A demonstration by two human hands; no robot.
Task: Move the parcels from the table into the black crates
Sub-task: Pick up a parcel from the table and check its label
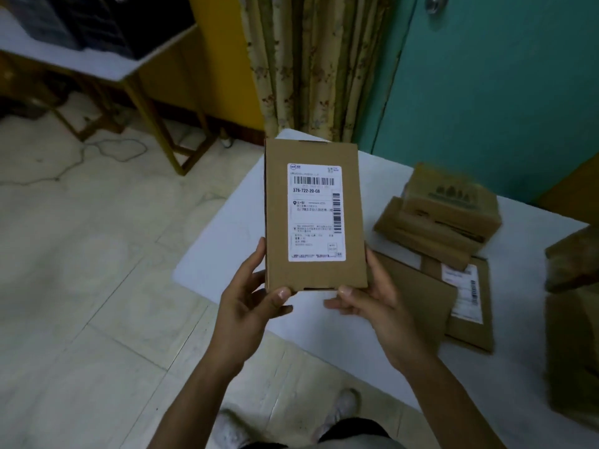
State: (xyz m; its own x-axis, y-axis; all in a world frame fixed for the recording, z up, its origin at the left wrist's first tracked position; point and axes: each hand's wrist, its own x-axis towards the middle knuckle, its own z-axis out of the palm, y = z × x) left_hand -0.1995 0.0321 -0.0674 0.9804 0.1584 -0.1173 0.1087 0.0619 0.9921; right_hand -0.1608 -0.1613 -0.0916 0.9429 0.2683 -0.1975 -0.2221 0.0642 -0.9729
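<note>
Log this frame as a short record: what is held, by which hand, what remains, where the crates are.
held: labelled parcel, label facing camera
left hand: grips parcel's lower left corner
right hand: grips its lower right corner
table: stack of parcels, flat parcels nearer the person
black crates: upper left, on another table
status: parcel not yet in a crate

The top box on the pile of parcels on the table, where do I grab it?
Probably from above, thumb and fingers across the long sides of the top box: it lies uppermost on the pile, those sides bare. Set down the labelled parcel first.
</note>
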